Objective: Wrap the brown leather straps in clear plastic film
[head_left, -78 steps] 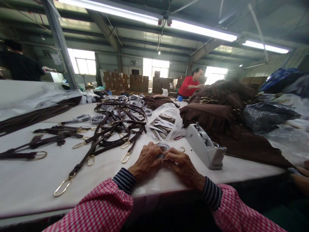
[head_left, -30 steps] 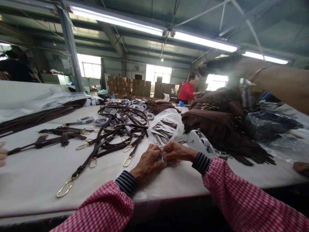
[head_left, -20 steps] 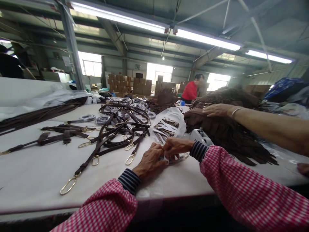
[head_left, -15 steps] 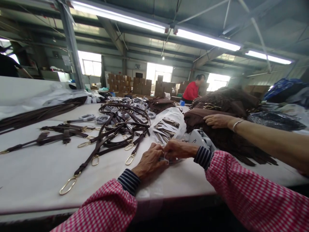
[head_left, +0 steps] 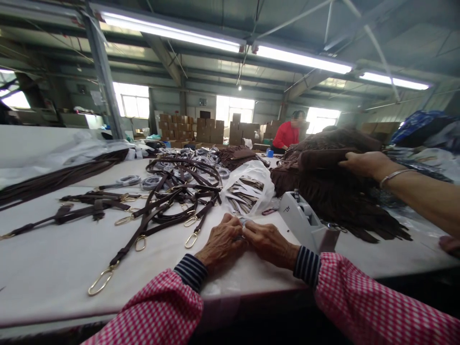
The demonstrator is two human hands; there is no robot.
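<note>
My left hand (head_left: 223, 242) and my right hand (head_left: 271, 242) meet fingertip to fingertip low over the table near its front edge. Both are closed in a pinch around something small and pale, mostly hidden by the fingers. Just beyond them lies a clear plastic bag (head_left: 265, 179) filled with thin strips (head_left: 244, 194). Left of my left hand, dark brown straps (head_left: 143, 223) with gold oval clasps (head_left: 101, 281) spread over the white tabletop (head_left: 53, 268). A white device (head_left: 296, 215) stands beside my right hand.
From the right, a co-worker's hand (head_left: 366, 165) with a bracelet grips a brown fringed piece (head_left: 319, 160) by a heap of similar pieces (head_left: 338, 139). Wrapped grey coils (head_left: 151, 182) and long dark strips (head_left: 64, 175) lie farther back. A person in red (head_left: 285, 136) is beyond.
The co-worker's hand has lifted the brown piece up and to the right, uncovering more of the white device. My right hand has turned and lowered slightly; the left has hardly moved.
</note>
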